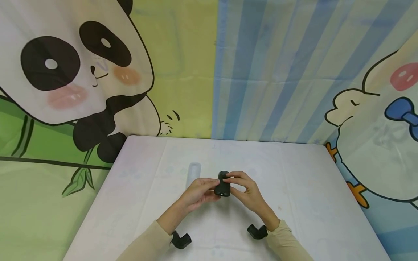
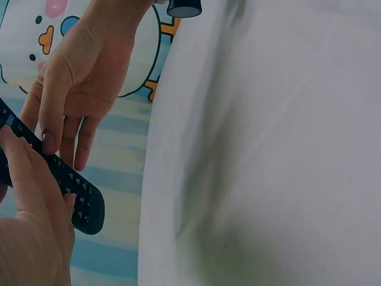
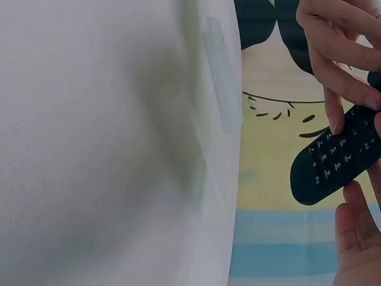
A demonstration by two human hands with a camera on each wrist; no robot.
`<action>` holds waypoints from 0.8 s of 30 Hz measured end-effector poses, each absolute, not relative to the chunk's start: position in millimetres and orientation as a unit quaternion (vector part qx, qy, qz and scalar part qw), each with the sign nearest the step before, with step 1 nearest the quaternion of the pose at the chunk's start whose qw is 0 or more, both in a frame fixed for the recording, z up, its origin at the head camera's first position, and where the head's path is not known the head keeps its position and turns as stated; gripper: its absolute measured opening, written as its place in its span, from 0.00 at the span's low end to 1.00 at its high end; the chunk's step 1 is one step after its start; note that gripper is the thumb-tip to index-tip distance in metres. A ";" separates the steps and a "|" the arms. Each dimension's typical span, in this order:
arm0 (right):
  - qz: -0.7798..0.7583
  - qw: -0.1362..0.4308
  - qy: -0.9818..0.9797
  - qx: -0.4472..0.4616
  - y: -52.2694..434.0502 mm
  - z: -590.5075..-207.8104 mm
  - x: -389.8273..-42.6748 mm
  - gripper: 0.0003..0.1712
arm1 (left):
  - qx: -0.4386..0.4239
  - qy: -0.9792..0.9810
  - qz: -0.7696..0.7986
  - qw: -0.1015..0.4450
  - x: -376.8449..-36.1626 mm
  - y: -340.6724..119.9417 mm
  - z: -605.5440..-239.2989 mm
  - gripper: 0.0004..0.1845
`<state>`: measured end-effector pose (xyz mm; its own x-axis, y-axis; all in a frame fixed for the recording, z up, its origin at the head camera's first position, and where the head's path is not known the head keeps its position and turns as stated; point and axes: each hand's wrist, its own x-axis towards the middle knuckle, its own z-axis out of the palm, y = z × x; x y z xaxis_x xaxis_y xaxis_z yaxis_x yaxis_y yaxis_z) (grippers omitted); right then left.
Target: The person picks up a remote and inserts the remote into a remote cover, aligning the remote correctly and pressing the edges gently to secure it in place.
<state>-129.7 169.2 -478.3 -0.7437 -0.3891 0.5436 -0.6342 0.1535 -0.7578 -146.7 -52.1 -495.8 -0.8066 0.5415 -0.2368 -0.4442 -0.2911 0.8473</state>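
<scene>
Both hands held a black remote control [image 1: 223, 184] between them above the white table [image 1: 294, 188]: the left hand [image 1: 196, 194] curled its fingers [image 2: 24, 173] along one long edge, the right hand [image 1: 246, 190] pinched the other, thumb over the keys. To handle it well, I judged, the fingertips should stay on the edges, clear of the buttons. Only the wrist views showed the keypad's printed keys [image 3: 333, 158]; only the head view showed the pale flat piece [image 1: 193, 174] lying beyond the fingers.
</scene>
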 end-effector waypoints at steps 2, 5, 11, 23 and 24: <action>0.550 0.114 -0.755 0.338 168.5 -478.3 -129.4 0.17 | 0.045 0.510 0.802 0.309 -146.8 -52.0 -495.9 0.26; 0.542 0.125 -0.761 0.334 167.1 -478.3 -129.7 0.17 | 0.042 0.504 0.805 0.310 -147.4 -51.8 -496.5 0.26; 0.528 0.147 -0.776 0.312 164.7 -478.4 -129.7 0.19 | 0.038 0.509 0.807 0.298 -149.4 -52.6 -499.2 0.30; 0.636 0.019 -0.755 0.162 167.1 -498.3 -141.3 0.16 | 0.048 0.570 0.780 0.254 -149.7 -54.5 -507.0 0.34; 0.645 0.007 -0.750 0.148 167.4 -501.3 -143.1 0.17 | 0.052 0.575 0.777 0.251 -149.4 -54.2 -507.0 0.33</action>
